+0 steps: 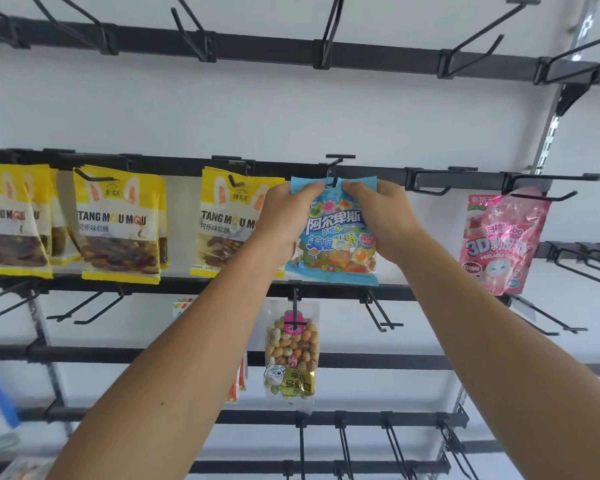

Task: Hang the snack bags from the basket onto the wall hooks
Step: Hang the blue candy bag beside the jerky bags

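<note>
A blue gummy snack bag [336, 237] is up against the middle rail, its top edge at a black wall hook [335, 168]. My left hand [284, 216] grips the bag's upper left side, and my right hand [381, 220] grips its upper right side. The hook's tip sits between my two thumbs at the bag's top. The basket is out of view.
Yellow candy bags [118, 223] hang in rows to the left. A pink peelable-candy bag [503, 244] hangs to the right, and a bag of coated nuts [291, 355] hangs below. Bare hooks [381, 313] stick out from the rails above, below and at right.
</note>
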The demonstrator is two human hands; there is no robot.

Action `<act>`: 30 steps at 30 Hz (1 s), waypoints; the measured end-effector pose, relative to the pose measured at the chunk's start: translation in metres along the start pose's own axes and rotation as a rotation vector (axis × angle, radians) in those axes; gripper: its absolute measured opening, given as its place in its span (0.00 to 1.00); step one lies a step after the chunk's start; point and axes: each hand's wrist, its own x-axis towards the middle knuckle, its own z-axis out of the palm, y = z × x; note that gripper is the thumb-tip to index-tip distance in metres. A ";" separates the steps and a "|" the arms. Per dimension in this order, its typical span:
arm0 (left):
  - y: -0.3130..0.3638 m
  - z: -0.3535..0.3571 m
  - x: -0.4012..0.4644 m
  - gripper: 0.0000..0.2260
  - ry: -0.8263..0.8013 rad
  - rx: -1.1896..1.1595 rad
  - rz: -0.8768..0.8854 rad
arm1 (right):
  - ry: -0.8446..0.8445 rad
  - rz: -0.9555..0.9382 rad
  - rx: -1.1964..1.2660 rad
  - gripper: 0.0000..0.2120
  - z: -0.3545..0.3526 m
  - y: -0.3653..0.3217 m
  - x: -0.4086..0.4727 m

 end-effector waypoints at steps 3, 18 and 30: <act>-0.007 0.002 0.007 0.08 0.027 0.101 0.032 | 0.021 -0.027 -0.085 0.09 -0.004 0.011 0.005; -0.039 0.015 0.046 0.07 0.230 0.279 0.078 | 0.197 -0.132 -0.465 0.08 0.003 0.031 0.043; -0.052 0.019 0.009 0.22 0.224 0.537 -0.043 | 0.157 -0.102 -0.643 0.27 -0.014 0.036 -0.004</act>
